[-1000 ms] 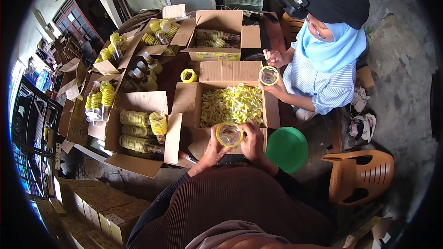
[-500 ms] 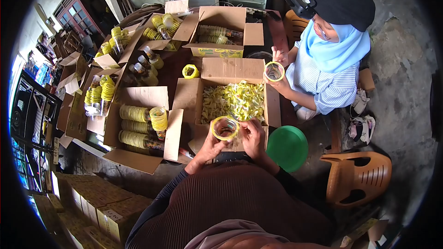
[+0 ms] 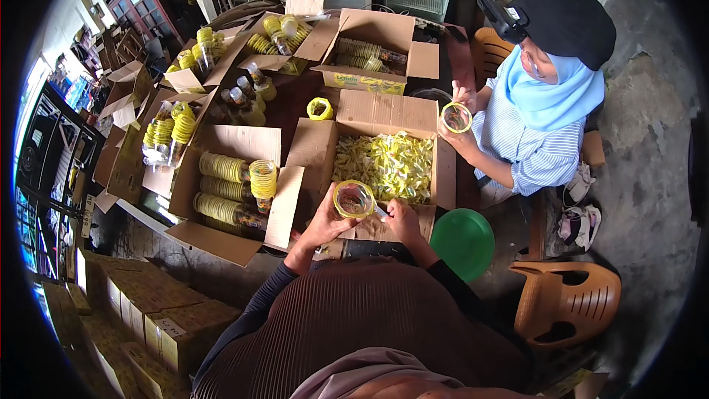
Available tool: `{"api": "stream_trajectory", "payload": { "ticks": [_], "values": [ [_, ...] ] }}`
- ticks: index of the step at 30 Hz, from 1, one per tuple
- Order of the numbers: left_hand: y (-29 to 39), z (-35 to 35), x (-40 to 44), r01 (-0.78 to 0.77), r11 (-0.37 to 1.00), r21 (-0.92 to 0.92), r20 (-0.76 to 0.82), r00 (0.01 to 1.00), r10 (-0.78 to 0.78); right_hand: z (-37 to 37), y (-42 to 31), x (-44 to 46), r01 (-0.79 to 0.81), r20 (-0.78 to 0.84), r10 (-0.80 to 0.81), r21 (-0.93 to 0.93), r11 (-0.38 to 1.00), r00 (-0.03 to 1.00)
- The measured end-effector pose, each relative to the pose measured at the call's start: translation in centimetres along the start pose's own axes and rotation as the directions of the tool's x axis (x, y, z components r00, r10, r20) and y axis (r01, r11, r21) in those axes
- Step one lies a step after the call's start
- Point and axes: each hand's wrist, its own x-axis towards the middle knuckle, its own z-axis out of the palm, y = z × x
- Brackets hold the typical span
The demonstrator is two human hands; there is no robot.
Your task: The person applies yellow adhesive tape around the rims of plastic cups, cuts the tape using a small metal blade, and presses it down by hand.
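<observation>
My left hand [image 3: 325, 220] is wrapped round a clear plastic cup with a yellow rim [image 3: 354, 216], its open mouth tilted towards me. Dark contents or a printed wall show inside it; I cannot tell which. My right hand [image 3: 402, 222] pinches a small whitish strip [image 3: 382, 212] against the cup's right side. Both hands are over the near flap of a cardboard box [image 3: 385, 112] filled with small yellow-and-white packets [image 3: 388, 166].
To the left, a carton [image 3: 235, 138] holds stacks of yellow-rimmed cups [image 3: 221, 188]. A yellow ring-shaped item [image 3: 319, 108] lies behind. A co-worker [image 3: 528, 125] at right holds another cup [image 3: 456, 118]. A green round lid or tray [image 3: 462, 240] and an orange chair [image 3: 569, 299] stand nearer.
The cup in my left hand has turned and tilted slightly. My right hand has moved down and away from its rim, and a whitish strip now shows at its fingertips. The view has shifted.
</observation>
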Motion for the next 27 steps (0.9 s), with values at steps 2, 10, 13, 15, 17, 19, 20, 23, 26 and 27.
{"api": "stream_trajectory", "payload": {
  "ticks": [2, 10, 13, 15, 17, 19, 20, 23, 26, 27],
  "values": [
    [0.4, -0.6, -0.1, 0.020, 1.000, 0.019, -0.013, 1.000, -0.020, -0.6, -0.6, -0.2, 0.029, -0.055, -0.034, -0.089, 0.996, 0.998],
    [-1.8, -1.8, -1.1, -0.055, 0.830, 0.555, -0.029, 0.996, 0.085, -6.0, -7.2, 0.1, -0.103, 0.226, -0.101, 0.740, 0.665, 0.969],
    [1.3, 0.0, -0.3, -0.071, 0.890, 0.451, 0.093, 0.995, 0.033, -7.7, -9.7, -1.2, -0.077, 0.315, -0.233, 0.729, 0.680, 0.920],
    [0.5, 0.1, -0.4, -0.074, 0.926, 0.370, 0.101, 0.994, 0.039, -7.8, -10.5, -1.6, -0.168, 0.373, -0.190, 0.740, 0.652, 0.908],
    [-0.3, 0.3, -0.6, -0.076, 0.954, 0.291, 0.101, 0.994, 0.048, -8.1, -10.9, -2.0, -0.210, 0.372, -0.186, 0.795, 0.569, 0.909],
    [-0.8, 0.6, -1.0, 0.020, 0.990, 0.139, 0.063, 0.998, -0.029, -7.9, -10.9, -2.1, -0.255, 0.378, -0.180, 0.840, 0.478, 0.908],
    [-0.9, 0.5, -1.2, 0.022, 0.990, 0.138, 0.060, 0.998, -0.031, -7.6, -10.5, -1.9, -0.209, 0.344, -0.233, 0.864, 0.459, 0.910],
    [-1.0, -0.1, -1.4, 0.083, 0.882, -0.463, -0.025, 0.994, -0.107, -7.9, -9.4, -1.0, -0.088, 0.196, -0.278, 0.930, 0.357, 0.940],
    [-0.1, -1.4, -1.7, 0.095, 0.844, -0.528, -0.029, 0.991, -0.130, -8.8, -7.1, 0.0, -0.101, 0.129, -0.040, 0.900, 0.424, 0.991],
    [0.2, -1.6, -1.6, 0.102, 0.868, -0.486, -0.041, 0.989, -0.139, -8.1, -5.3, 0.9, -0.036, 0.082, -0.045, 0.780, 0.624, 0.996]
  ]
}}
